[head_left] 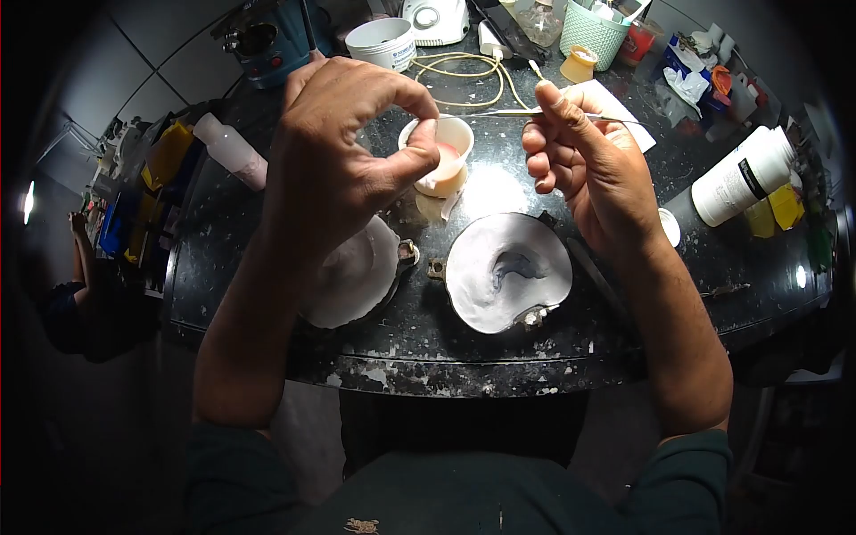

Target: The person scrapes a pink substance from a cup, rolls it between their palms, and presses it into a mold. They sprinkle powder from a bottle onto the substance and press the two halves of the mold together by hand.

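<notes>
My right hand (596, 160) grips a thin metal dental spatula (508, 113) between thumb and fingers, holding it level above the bench. My left hand (343, 134) is curled, thumb and index finger pinched at the spatula's left tip. Below that pinch stands a small translucent cup (455, 134) with pinkish material inside, partly covered by my left fingers. Two round metal flask halves filled with white plaster lie nearer me. The right flask half (473, 290) has an arch-shaped hollow; my left forearm hides part of the left flask half (352, 285).
A white bottle (736, 183) lies tilted at right, a pinkish bottle (232, 152) at left. At the back are a white tub (382, 45), a coiled cable (455, 76), a white control box (435, 20) and a green basket (593, 37). Another person's arm (82, 254) shows far left.
</notes>
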`<state>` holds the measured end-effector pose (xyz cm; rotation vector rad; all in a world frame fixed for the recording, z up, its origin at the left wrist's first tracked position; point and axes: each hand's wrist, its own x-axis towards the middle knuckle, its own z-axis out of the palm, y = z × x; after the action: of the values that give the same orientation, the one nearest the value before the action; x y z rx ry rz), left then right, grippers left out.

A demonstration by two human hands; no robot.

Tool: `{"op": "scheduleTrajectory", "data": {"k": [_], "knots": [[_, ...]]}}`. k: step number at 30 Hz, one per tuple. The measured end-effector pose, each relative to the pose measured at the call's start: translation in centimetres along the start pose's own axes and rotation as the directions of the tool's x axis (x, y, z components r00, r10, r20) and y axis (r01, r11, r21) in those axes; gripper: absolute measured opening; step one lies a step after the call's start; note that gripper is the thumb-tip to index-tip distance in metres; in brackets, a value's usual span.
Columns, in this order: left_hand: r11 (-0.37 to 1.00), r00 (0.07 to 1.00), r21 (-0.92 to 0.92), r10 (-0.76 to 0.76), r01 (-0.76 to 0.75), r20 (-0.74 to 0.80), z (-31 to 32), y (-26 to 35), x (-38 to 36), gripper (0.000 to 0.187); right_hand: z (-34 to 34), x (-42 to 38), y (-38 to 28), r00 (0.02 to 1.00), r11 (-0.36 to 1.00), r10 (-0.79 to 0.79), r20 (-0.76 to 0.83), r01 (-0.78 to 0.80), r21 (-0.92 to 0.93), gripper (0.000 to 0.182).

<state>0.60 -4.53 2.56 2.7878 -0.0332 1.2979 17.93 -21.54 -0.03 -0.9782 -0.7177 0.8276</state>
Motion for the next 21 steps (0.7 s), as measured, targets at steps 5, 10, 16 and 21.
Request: {"op": "scheduleTrajectory", "data": {"k": [5,10,16,21], "knots": [[0.99,0.992,0.097,-0.107,0.101,0.062,-0.2,-1.1,0.1,0.009,-0.1,0.1,0.1,1.0,0.999,-0.03,-0.005,0.03,-0.04,0.026],[0.932,0.93,0.037,-0.362,0.361,0.068,0.0,-4.3,-0.8,0.011,-1.9,0.8,-0.3,0.99,0.985,-0.115,-0.08,0.104,-0.136,0.024],[0.767,0.718,0.193,-0.641,0.612,0.272,0.7,-5.3,-1.2,0.022,-2.1,1.3,-0.1,0.971,0.954,-0.199,-0.132,0.162,-0.251,0.019],[0.747,0.673,0.145,-0.653,0.649,0.346,0.2,-3.9,-0.4,0.027,-2.3,1.7,0.7,0.977,0.918,-0.194,-0.091,0.148,-0.367,0.02]]}}
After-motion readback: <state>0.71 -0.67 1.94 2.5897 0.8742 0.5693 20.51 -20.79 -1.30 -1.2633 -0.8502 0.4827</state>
